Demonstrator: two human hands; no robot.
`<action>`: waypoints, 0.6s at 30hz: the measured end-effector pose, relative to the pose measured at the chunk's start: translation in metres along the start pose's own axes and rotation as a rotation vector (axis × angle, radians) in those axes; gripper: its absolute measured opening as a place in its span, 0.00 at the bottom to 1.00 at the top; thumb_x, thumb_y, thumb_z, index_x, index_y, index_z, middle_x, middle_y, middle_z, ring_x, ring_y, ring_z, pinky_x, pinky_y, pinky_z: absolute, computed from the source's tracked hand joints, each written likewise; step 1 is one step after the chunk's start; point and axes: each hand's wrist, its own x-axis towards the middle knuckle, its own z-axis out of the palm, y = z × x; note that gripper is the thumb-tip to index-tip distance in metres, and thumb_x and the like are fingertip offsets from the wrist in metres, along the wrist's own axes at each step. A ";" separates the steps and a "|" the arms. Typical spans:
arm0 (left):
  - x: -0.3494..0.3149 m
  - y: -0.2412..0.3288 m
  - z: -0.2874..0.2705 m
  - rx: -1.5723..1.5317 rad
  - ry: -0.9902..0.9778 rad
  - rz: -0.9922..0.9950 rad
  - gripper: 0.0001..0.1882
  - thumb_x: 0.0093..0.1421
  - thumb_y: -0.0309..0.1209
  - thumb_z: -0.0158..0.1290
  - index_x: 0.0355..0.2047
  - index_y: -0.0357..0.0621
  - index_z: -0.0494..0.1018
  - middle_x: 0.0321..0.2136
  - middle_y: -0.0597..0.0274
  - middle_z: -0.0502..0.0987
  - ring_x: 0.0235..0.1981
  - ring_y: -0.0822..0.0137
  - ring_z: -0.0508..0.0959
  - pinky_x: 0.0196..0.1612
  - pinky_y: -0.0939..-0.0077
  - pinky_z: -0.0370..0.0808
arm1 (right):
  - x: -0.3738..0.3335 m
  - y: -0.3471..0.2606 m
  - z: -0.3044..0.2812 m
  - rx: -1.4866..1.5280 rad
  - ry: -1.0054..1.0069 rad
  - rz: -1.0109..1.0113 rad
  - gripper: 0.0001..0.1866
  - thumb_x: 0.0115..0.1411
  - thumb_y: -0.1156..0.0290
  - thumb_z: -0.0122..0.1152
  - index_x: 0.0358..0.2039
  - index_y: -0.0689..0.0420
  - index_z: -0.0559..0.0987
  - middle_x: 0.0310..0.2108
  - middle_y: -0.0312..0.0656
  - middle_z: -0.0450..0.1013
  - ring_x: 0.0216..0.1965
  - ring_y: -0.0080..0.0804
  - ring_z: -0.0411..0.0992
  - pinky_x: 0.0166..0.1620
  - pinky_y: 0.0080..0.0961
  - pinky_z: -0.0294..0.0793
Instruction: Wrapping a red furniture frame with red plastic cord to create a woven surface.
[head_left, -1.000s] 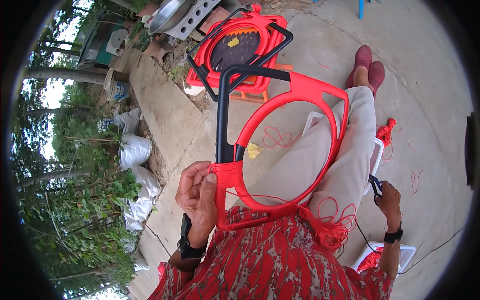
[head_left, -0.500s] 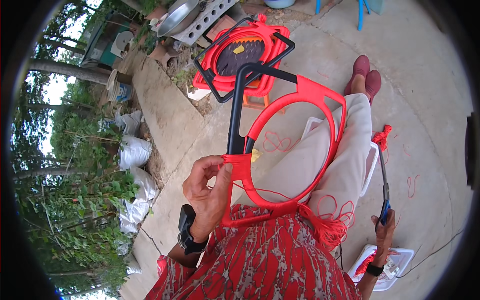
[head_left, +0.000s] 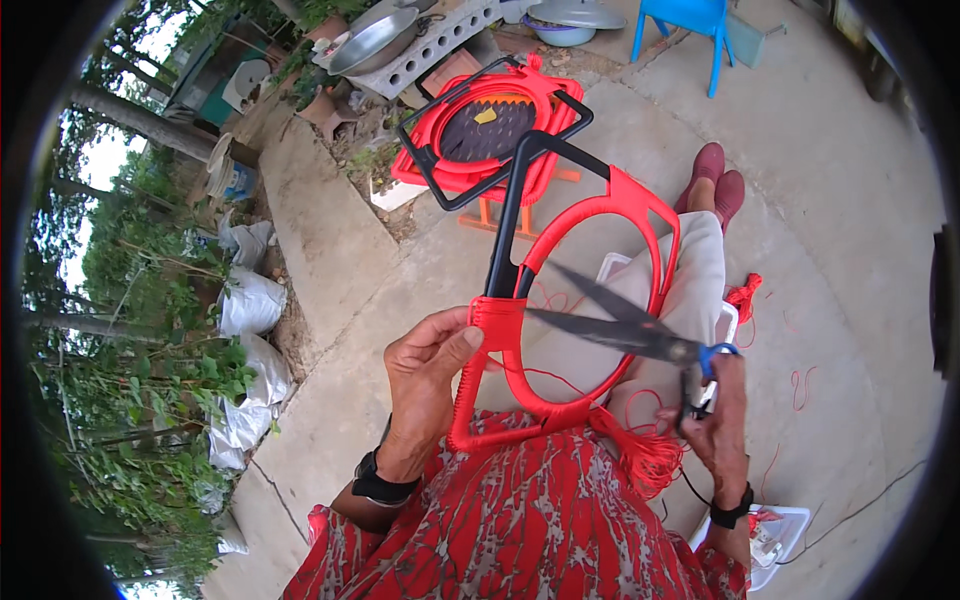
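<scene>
On my lap leans a black metal frame (head_left: 508, 215) with a ring, largely wrapped in red cord. My left hand (head_left: 422, 385) is closed on the cord-wrapped corner (head_left: 496, 325), thumb in front, fingers partly behind. My right hand (head_left: 722, 420) grips blue-handled scissors (head_left: 650, 343). Their dark blades are spread apart, pointing left, with the tips near the wrapped corner. A loose red strand (head_left: 548, 374) crosses the ring's opening from that corner. It runs toward a bundle of red cord (head_left: 648, 462) hanging at the frame's lower right.
Ahead, similar red-and-black frames (head_left: 490, 130) are stacked on an orange stool (head_left: 500, 217). A white basket (head_left: 785, 545) sits by my right forearm. Another red cord bundle (head_left: 742, 297) lies beside my leg. White sacks (head_left: 262, 370) and plants line the left; a blue chair (head_left: 690, 25) stands far off.
My right hand has brought the scissors up from the right side to the frame, and the blades have opened. My left hand keeps its hold on the corner. The view has shifted slightly.
</scene>
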 end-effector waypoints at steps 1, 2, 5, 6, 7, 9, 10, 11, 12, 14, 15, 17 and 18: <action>-0.001 0.000 0.001 -0.011 -0.004 0.004 0.11 0.60 0.20 0.53 0.43 0.28 0.74 0.37 0.54 0.79 0.34 0.69 0.79 0.33 0.76 0.81 | 0.002 -0.005 0.008 0.057 0.015 -0.059 0.40 0.33 0.69 0.77 0.47 0.64 0.67 0.36 0.47 0.63 0.35 0.45 0.63 0.38 0.37 0.66; -0.001 0.000 0.001 -0.036 -0.042 0.022 0.10 0.60 0.20 0.53 0.42 0.29 0.75 0.37 0.54 0.79 0.33 0.69 0.79 0.31 0.75 0.81 | 0.008 -0.013 0.013 0.013 -0.045 -0.054 0.39 0.34 0.69 0.76 0.47 0.64 0.67 0.36 0.48 0.64 0.36 0.45 0.63 0.39 0.37 0.66; 0.000 0.003 0.005 -0.066 -0.108 0.057 0.09 0.60 0.21 0.53 0.40 0.29 0.75 0.35 0.53 0.79 0.30 0.67 0.80 0.27 0.73 0.82 | 0.007 -0.019 0.026 -0.070 -0.076 -0.072 0.38 0.35 0.68 0.76 0.47 0.64 0.67 0.36 0.49 0.65 0.36 0.46 0.64 0.39 0.38 0.66; 0.002 0.004 0.006 -0.063 -0.121 0.065 0.09 0.59 0.21 0.54 0.40 0.29 0.75 0.33 0.50 0.79 0.27 0.66 0.80 0.25 0.71 0.82 | 0.006 -0.019 0.032 -0.045 -0.070 -0.078 0.41 0.34 0.65 0.77 0.48 0.64 0.66 0.35 0.48 0.63 0.35 0.44 0.63 0.38 0.37 0.65; 0.004 0.003 0.005 -0.073 -0.126 0.071 0.09 0.59 0.21 0.54 0.40 0.29 0.75 0.33 0.50 0.79 0.27 0.66 0.80 0.25 0.71 0.82 | 0.006 -0.019 0.036 -0.020 -0.063 -0.083 0.43 0.34 0.62 0.77 0.49 0.64 0.66 0.34 0.47 0.61 0.35 0.43 0.62 0.37 0.36 0.64; 0.007 0.000 0.003 -0.114 -0.132 0.083 0.09 0.59 0.20 0.53 0.40 0.29 0.75 0.33 0.51 0.79 0.27 0.65 0.80 0.25 0.70 0.82 | 0.007 -0.024 0.039 -0.040 -0.073 -0.058 0.44 0.33 0.62 0.77 0.49 0.64 0.65 0.34 0.47 0.61 0.34 0.43 0.62 0.37 0.36 0.64; 0.008 0.001 0.004 -0.120 -0.138 0.086 0.09 0.59 0.20 0.53 0.40 0.29 0.75 0.33 0.51 0.79 0.27 0.65 0.80 0.25 0.70 0.82 | 0.006 -0.025 0.040 -0.051 -0.086 -0.027 0.45 0.33 0.61 0.78 0.50 0.64 0.65 0.34 0.47 0.61 0.34 0.43 0.62 0.37 0.36 0.64; 0.009 0.004 0.007 -0.122 -0.121 0.045 0.09 0.59 0.19 0.53 0.40 0.29 0.75 0.33 0.51 0.79 0.27 0.65 0.80 0.25 0.70 0.82 | 0.005 -0.024 0.041 -0.069 -0.061 -0.036 0.45 0.32 0.60 0.78 0.50 0.64 0.65 0.34 0.47 0.61 0.34 0.43 0.61 0.37 0.36 0.63; 0.009 0.006 0.009 -0.124 -0.101 0.007 0.09 0.59 0.18 0.52 0.40 0.29 0.75 0.33 0.51 0.79 0.27 0.65 0.80 0.26 0.70 0.82 | 0.003 -0.023 0.041 -0.075 -0.060 -0.041 0.45 0.32 0.60 0.78 0.50 0.64 0.65 0.34 0.47 0.61 0.34 0.43 0.61 0.37 0.36 0.63; 0.011 0.008 0.009 -0.146 -0.109 -0.004 0.09 0.59 0.18 0.52 0.40 0.28 0.75 0.33 0.51 0.79 0.28 0.65 0.80 0.27 0.70 0.82 | 0.000 -0.023 0.041 -0.095 -0.053 -0.055 0.45 0.33 0.61 0.78 0.50 0.64 0.65 0.34 0.47 0.61 0.34 0.43 0.61 0.37 0.37 0.63; 0.011 0.009 0.009 -0.162 -0.115 -0.017 0.09 0.58 0.18 0.52 0.40 0.28 0.75 0.33 0.51 0.79 0.28 0.65 0.80 0.28 0.70 0.83 | -0.001 -0.024 0.042 -0.099 -0.053 -0.060 0.45 0.33 0.61 0.78 0.50 0.64 0.65 0.34 0.47 0.61 0.34 0.43 0.61 0.37 0.37 0.63; 0.013 0.008 0.010 -0.169 -0.134 -0.014 0.10 0.58 0.18 0.52 0.40 0.27 0.75 0.34 0.51 0.79 0.29 0.65 0.80 0.29 0.70 0.83 | -0.002 -0.026 0.044 -0.067 -0.041 -0.039 0.44 0.34 0.60 0.78 0.50 0.64 0.65 0.34 0.47 0.60 0.34 0.43 0.61 0.37 0.37 0.63; 0.013 0.008 0.010 -0.168 -0.142 -0.009 0.10 0.57 0.17 0.53 0.40 0.27 0.74 0.34 0.50 0.79 0.30 0.65 0.80 0.31 0.69 0.83 | -0.001 -0.028 0.044 -0.070 -0.041 -0.044 0.44 0.34 0.60 0.78 0.50 0.64 0.65 0.34 0.47 0.60 0.34 0.43 0.61 0.37 0.37 0.63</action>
